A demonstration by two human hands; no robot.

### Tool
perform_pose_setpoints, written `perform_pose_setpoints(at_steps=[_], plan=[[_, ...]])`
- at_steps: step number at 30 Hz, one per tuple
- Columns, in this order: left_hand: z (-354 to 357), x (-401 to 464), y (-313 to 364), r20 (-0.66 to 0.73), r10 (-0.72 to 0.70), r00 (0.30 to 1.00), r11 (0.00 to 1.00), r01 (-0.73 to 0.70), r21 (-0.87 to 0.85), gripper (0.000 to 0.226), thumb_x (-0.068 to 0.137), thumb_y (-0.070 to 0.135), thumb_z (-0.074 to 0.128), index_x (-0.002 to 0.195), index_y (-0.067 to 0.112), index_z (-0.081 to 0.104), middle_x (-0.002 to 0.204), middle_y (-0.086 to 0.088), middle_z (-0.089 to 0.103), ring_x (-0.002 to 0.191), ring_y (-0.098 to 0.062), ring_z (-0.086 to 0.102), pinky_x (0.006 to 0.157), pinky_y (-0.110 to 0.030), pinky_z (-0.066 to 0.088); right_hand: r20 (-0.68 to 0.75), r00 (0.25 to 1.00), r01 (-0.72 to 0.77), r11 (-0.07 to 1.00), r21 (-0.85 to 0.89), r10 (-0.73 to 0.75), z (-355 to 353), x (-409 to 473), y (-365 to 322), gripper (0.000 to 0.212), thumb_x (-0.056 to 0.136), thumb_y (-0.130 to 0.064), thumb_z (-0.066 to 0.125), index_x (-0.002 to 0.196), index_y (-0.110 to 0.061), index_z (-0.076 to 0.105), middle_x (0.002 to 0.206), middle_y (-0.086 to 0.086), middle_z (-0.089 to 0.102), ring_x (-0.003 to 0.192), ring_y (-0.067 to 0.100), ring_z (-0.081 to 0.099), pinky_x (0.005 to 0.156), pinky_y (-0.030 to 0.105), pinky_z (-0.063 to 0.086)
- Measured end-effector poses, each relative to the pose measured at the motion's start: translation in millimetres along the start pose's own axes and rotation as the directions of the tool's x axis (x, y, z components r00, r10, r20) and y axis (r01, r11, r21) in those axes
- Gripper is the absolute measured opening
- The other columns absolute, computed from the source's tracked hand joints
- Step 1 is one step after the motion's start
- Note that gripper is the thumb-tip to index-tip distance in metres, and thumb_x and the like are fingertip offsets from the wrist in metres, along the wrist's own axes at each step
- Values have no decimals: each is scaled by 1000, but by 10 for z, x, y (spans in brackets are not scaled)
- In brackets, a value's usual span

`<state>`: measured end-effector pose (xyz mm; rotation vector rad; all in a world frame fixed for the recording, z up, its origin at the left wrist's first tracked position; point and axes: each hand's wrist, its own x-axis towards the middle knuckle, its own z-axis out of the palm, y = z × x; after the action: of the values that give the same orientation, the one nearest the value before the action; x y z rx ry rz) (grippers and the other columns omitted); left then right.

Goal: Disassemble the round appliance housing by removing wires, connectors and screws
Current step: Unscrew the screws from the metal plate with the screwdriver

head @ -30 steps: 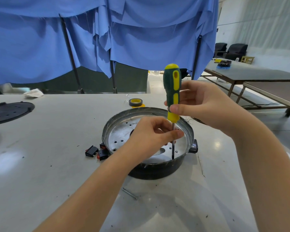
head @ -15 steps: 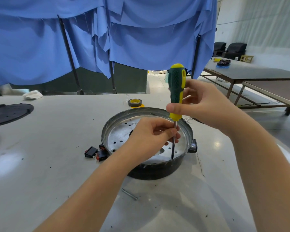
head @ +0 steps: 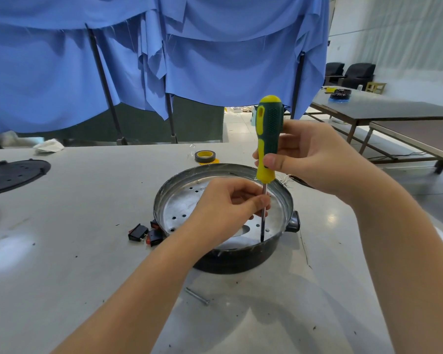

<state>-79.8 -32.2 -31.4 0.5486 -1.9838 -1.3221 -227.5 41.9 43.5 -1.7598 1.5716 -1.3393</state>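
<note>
Housing (head: 243, 259) work turns on one line: the screwdriver (head: 266, 159) stands nearly upright, its long axis running from the yellow cap down through a thin steel shaft to a tip planted on the metal plate just inside the near right wall of the round pan. Whether that tip sits in a screw head you cannot tell; it is too small to see. Nearest you, on the grey table (head: 62, 251), a loose long screw (head: 197, 296) lies in front of the housing. The housing itself rests at the table's middle: a dark, rounded outer shell, a dull silver plate inside pierced with small round holes, and a black knob on its right side. Your left hand (head: 223, 213) is the nearer one, reaching over the near rim, its thumb and fingertips pinching the shaft low down to steady it. Your right hand (head: 307, 159) is farther and higher, its fingers curled around the ribbed green-and-yellow handle, thumb across the lower yellow collar. Any turn must stay along that vertical axis. Left of the housing, touching or nearly touching its wall, lie small black-and-red switches (head: 145, 233). Beyond the rim sits a tape roll (head: 205, 156), far left a black perforated disc (head: 13, 175), and behind everything hangs blue cloth (head: 215, 60).
</note>
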Motion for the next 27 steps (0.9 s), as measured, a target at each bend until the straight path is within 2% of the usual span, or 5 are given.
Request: perform_pose_setpoints(at_steps=[6,12,16,22,27], plan=[[-8,1,11,-16,-3,1000,1000,3,6,10,81,14,72,78,23,68,74,4,75,69,-12,72,63,-18,55,77,997,7,994,107,-15,14,-16,-4,38,89,8,56,118,-16,56,95,2,74,91,15,72,78,22,56],[1,-4,9,-32,-12,999,999,14,45,12,81,16,74,76,22,65,71,1,73,70,-18,72,66,-37,60,152,988,-25,977,213,-8,-6,-31,6,44,91,10,49,125,-17,52,98,4,74,97,19,70,79,23,55],[8,-3,13,-47,-12,999,999,14,53,13,80,16,75,75,22,64,72,-3,73,70,-19,72,66,-38,61,179,983,-74,966,249,30,-13,-29,15,41,91,7,51,122,-20,54,102,4,74,98,17,70,76,20,55],[13,-7,18,-52,-19,998,997,23,68,14,81,15,74,75,22,64,72,-1,73,69,-16,72,68,-37,60,47,997,-64,998,16,63,75,7,-1,37,67,-32,77,102,-37,65,98,-3,72,86,8,69,67,9,51],[10,-9,28,-64,-17,998,996,23,87,18,78,17,77,71,25,63,72,0,73,67,-16,72,67,-36,60,3,999,-33,999,16,33,43,-11,-5,34,73,-14,77,102,-29,65,94,1,74,84,13,72,68,13,54]])
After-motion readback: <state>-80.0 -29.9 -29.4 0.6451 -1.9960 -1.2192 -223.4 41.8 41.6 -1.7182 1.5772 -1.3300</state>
